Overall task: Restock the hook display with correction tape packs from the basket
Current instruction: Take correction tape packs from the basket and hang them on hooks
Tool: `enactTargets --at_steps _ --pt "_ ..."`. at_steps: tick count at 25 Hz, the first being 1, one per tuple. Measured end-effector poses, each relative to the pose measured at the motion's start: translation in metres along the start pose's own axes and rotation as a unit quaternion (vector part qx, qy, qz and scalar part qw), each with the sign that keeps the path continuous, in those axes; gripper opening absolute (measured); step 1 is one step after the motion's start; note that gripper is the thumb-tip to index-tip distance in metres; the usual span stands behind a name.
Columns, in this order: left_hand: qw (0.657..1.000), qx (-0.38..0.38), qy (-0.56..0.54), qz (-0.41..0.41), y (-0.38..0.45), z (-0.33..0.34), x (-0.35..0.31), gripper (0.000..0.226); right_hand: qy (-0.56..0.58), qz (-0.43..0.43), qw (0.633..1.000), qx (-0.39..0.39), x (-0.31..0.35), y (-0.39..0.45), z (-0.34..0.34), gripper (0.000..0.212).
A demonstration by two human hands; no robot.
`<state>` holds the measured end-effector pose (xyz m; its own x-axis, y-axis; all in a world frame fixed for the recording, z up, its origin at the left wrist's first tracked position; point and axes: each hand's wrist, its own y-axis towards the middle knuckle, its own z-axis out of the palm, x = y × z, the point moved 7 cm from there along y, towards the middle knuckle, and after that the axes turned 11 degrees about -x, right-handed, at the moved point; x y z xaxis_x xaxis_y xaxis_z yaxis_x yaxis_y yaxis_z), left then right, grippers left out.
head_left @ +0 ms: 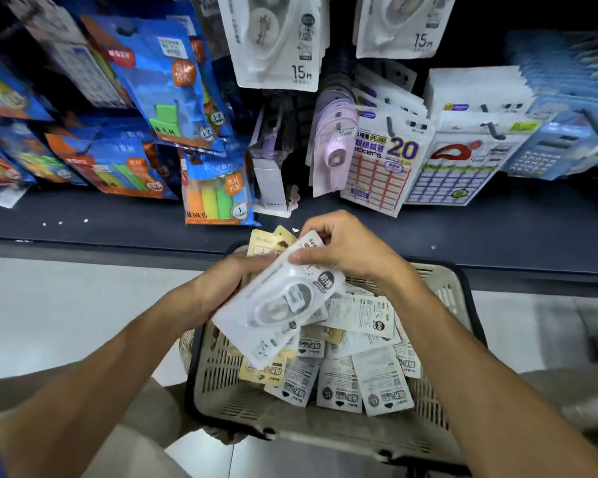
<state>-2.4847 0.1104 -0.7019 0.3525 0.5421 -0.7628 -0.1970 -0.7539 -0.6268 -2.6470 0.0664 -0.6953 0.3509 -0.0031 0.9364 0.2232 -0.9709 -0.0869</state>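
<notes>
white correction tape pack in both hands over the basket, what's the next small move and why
Probably lift the white correction tape pack toward the hooks holding matching white 15m packs. Both the left hand and the right hand already grip it above the beige plastic basket, so it is clear of the pile and not yet hung.
</notes>
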Motion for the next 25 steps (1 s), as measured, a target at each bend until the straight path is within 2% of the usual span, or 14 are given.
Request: enactTargets --at_steps 3,5,7,8,9,10,11,12,13,15,18,20,23,25 --pt "1.0 0.0 0.019 -0.01 -0.006 0.003 0.005 0.048 0.054 -0.003 0.998 -0.042 -0.006 -0.001 0.01 0.027" --pt "0.997 -0.039 0.073 0.012 -0.005 0.0 0.007 0.042 0.103 0.02 0.982 -0.157 -0.03 -0.008 0.009 0.03" --pt "0.99 -0.089 0.107 0.021 -0.002 -0.007 0.005 0.038 0.021 0.054 0.959 -0.277 -0.078 -0.03 -0.005 0.032" --pt "0.989 -0.108 0.103 0.024 -0.001 -0.011 0.006 0.037 -0.095 0.08 0.955 -0.268 -0.109 -0.046 -0.007 0.023" --pt "0.988 -0.118 0.098 0.027 0.0 -0.014 0.005 0.035 -0.235 0.113 0.947 -0.19 -0.144 -0.064 -0.003 0.007" --pt "0.988 -0.123 0.092 0.033 0.001 -0.016 0.006 0.034 -0.367 0.153 0.914 -0.075 -0.18 -0.085 0.007 0.025" --pt "0.987 -0.128 0.092 0.036 0.001 -0.018 0.006 0.034 -0.465 0.183 0.865 0.041 -0.214 -0.106 0.016 0.058" --pt "0.987 -0.128 0.093 0.039 0.003 -0.019 0.006 0.035 -0.511 0.181 0.835 0.099 -0.235 -0.119 0.022 0.083" --pt "0.987 -0.126 0.096 0.04 0.005 -0.019 0.006 0.036 -0.533 0.164 0.825 0.094 -0.241 -0.121 0.021 0.093" --pt "0.987 -0.123 0.1 0.04 0.009 -0.018 0.007 0.039 -0.535 0.133 0.833 0.056 -0.235 -0.105 0.008 0.085" --pt "0.982 -0.133 0.123 0.048 0.014 -0.017 0.004 0.041 -0.47 0.109 0.876 0.01 -0.213 -0.081 -0.013 0.042" --pt "0.971 -0.162 0.161 0.069 0.015 -0.023 -0.004 0.042 -0.422 0.084 0.903 0.016 -0.19 -0.065 -0.017 0.025" --pt "0.907 -0.222 0.341 0.109 0.015 -0.031 -0.022 0.063 -0.35 0.084 0.932 0.047 -0.138 -0.04 -0.028 0.014" --pt "0.875 -0.252 0.395 0.123 0.011 -0.034 -0.034 0.073 -0.326 0.05 0.943 0.041 -0.085 -0.025 -0.049 0.009"
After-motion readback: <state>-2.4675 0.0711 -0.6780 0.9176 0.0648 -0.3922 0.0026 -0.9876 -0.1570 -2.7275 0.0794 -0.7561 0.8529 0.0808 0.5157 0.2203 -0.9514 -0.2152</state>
